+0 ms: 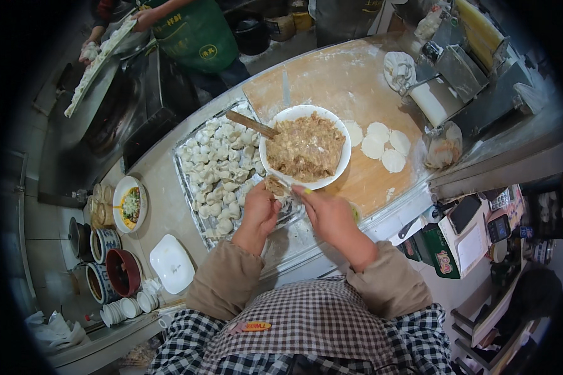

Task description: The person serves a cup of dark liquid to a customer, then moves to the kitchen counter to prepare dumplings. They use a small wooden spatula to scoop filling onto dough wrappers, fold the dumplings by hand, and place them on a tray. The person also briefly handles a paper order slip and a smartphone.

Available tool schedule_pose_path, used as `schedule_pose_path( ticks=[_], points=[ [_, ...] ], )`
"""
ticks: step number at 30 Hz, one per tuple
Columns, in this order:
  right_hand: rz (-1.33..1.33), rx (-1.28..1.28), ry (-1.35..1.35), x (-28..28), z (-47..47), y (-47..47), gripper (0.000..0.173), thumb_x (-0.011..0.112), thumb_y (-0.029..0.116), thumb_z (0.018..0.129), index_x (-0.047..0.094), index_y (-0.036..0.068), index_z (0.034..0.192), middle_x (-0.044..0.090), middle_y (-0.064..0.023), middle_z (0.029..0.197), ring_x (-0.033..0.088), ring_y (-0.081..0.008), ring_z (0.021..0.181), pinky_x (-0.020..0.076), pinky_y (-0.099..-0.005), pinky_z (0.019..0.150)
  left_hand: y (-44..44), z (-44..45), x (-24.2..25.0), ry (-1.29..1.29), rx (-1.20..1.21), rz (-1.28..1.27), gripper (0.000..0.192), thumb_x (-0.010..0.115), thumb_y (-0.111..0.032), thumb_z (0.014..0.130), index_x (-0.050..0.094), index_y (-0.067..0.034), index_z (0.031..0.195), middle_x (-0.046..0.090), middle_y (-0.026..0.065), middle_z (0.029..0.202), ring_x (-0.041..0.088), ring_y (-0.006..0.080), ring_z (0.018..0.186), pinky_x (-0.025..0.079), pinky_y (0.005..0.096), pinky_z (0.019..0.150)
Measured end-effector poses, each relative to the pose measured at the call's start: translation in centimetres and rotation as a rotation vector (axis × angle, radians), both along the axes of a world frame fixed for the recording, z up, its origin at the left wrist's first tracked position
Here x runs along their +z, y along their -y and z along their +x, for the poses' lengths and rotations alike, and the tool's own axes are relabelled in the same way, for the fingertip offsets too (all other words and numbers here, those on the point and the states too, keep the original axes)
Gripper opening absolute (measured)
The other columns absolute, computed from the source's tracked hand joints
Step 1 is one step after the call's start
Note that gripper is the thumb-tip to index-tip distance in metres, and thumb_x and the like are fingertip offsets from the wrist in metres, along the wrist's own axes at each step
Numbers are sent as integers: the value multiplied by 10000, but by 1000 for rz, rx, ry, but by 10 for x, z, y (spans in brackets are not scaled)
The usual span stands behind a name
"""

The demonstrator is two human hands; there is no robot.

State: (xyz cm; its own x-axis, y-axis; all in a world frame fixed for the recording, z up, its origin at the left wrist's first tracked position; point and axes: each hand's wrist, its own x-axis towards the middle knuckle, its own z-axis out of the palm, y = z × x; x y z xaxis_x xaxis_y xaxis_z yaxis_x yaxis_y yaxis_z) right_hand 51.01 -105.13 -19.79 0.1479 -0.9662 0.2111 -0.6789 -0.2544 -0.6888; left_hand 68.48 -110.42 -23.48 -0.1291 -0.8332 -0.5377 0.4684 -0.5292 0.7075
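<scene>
My left hand [257, 211] cups a dumpling wrapper with meat filling [275, 186] on it. Close beside it, my right hand [333, 218] grips a thin tool with a yellow end [307, 190], its tip at the wrapper and mostly hidden. Just beyond both hands stands a white bowl [263, 154] of minced filling [309, 145], with a flat wooden stick [251, 123] leaning over its rim. Folded dumplings [218, 173] crowd a floured metal tray [182, 187] to the left. Several round wrappers [373, 146] lie right of the bowl.
A wooden board [319, 75] carries the bowl and wrappers. A dough machine [443, 93] stands at the right. On the left are a bowl of food [138, 185], a white dish [171, 265] and jars [105, 246]. A co-worker in a green apron [194, 35] holds a long board [101, 70].
</scene>
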Motion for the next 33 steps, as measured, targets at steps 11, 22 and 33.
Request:
schedule_pose_path(
  ticks=[11, 22, 33],
  points=[
    [323, 23, 283, -11, 8, -11, 356, 543, 137, 926, 607, 179, 1273, 640, -121, 771, 627, -285, 712, 495, -370, 648, 0, 7, 11, 64, 0, -22, 501, 353, 128, 832, 516, 43, 1298, 639, 112, 1075, 611, 136, 793, 461, 223, 570],
    [-23, 173, -217, 21, 3, -38, 429, 617, 134, 864, 600, 238, 1280, 509, -106, 755, 570, -298, 686, 467, -404, 579, -18, 26, 44, 16, 3, -53, 468, 369, 115, 892, 441, 70, 1353, 614, 157, 1188, 634, 195, 1017, 529, 284, 840],
    [93, 122, -34, 28, 3, -46, 454, 606, 112, 862, 586, 224, 1302, 528, -123, 786, 575, -303, 699, 464, -402, 584, -22, 23, 52, -77, -40, -53, 494, 353, 131, 858, 458, 73, 1337, 628, 133, 1167, 636, 158, 970, 510, 226, 738]
  ],
)
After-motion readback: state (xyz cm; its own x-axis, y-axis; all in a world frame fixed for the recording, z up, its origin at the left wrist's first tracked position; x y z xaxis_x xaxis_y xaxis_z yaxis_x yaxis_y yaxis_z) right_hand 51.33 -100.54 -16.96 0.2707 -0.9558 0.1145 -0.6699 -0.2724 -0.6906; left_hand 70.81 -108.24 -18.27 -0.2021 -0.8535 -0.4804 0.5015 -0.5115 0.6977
